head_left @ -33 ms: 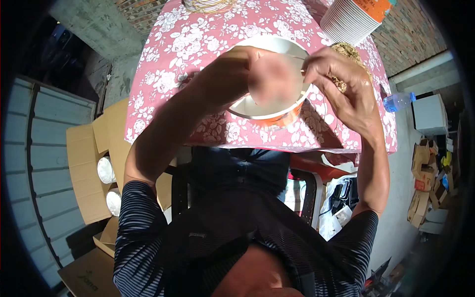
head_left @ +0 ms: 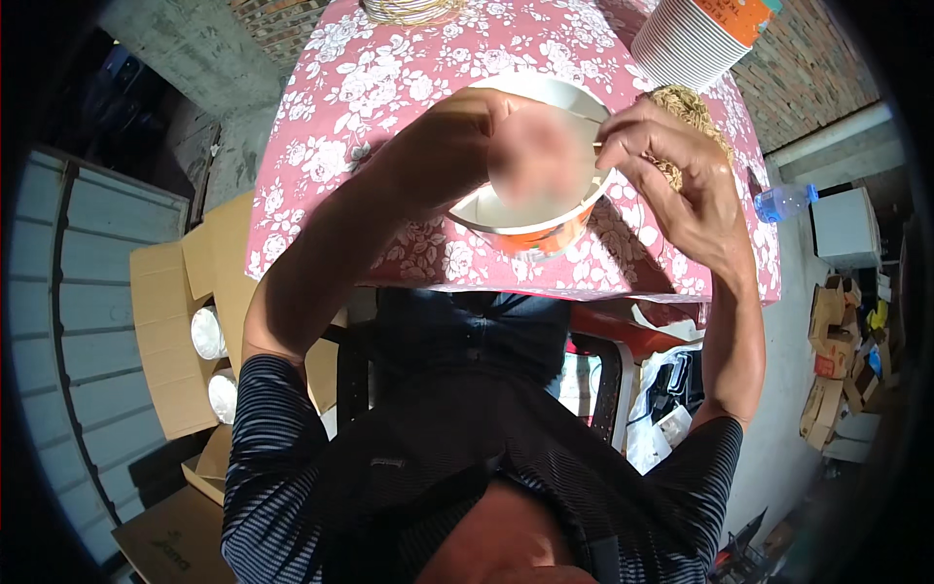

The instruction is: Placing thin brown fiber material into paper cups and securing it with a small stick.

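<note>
A large white paper bucket (head_left: 477, 209) with an orange printed outside stands near the table's front edge, its open mouth facing up. My left hand (head_left: 520, 146) reaches over the mouth; a round blur hides its fingers and whatever they may hold. At the bucket's right rim, my right hand (head_left: 686, 165) is closed in a pinch between thumb and forefinger. A thin pale strand (head_left: 600, 144) shows at those fingertips, its other end lost in the blur. Just behind the right hand lies a bundle of tan, straw-like twisted cord (head_left: 686, 102), partly covered by the hand.
A pink tablecloth with white flowers (head_left: 360, 73) covers the table. Stacked paper buckets (head_left: 686, 49) lean at the far right, and a pale coiled stack (head_left: 413, 10) sits at the far edge. Beyond the right edge is a plastic bottle (head_left: 783, 202); cardboard boxes (head_left: 170, 331) stand left.
</note>
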Available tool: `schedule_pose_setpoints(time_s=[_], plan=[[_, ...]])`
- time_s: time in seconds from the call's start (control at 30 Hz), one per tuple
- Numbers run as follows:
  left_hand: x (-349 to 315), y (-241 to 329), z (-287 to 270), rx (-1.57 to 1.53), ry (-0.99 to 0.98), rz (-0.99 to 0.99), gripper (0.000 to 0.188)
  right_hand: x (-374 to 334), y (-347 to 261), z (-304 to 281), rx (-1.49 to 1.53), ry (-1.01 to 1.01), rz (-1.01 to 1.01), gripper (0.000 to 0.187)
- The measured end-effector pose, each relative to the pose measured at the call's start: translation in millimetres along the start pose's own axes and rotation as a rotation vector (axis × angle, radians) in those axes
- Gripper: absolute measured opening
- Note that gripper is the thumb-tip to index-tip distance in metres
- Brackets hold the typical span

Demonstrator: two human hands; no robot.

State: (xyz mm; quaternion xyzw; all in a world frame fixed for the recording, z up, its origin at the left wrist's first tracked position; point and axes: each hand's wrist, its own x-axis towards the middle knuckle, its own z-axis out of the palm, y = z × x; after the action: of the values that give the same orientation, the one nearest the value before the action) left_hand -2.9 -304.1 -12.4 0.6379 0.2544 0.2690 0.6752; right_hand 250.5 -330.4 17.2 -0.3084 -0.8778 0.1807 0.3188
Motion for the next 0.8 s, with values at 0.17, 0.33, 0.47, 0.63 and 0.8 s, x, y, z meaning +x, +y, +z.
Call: schedule_pose_setpoints(time_s=[0.17, 0.33, 0.47, 0.63, 0.8], plan=[[1.8, -1.7, -2.2, 0.126, 0.031, 0.069, 0.022, -7.5, -16.4, 8.2, 0.083, -0.014, 0.104, 0.021], [3.0, 4.1, 5.5, 0.198, 0.058, 0.072, 0.022, -14.1, -14.4, 17.4, 0.173, 0.058, 0.151, 0.012], [1.8, 9.5, 6.4, 0.241, 0.063, -0.037, 0.03, -17.9, -16.3, 16.4, 0.14, 0.107, 0.121, 0.006], [-3.3, 21.4, -4.6, 0.181, -0.043, -0.051, 0.039, -24.2, -19.8, 35.9, 0.131, 0.195, 0.188, 0.005], [-7.5, 19.1, 5.4, 0.067, 0.001, -0.045, 0.036, -29.2, -20.7, 58.5, 0.132, 0.348, 0.285, 0.004]])
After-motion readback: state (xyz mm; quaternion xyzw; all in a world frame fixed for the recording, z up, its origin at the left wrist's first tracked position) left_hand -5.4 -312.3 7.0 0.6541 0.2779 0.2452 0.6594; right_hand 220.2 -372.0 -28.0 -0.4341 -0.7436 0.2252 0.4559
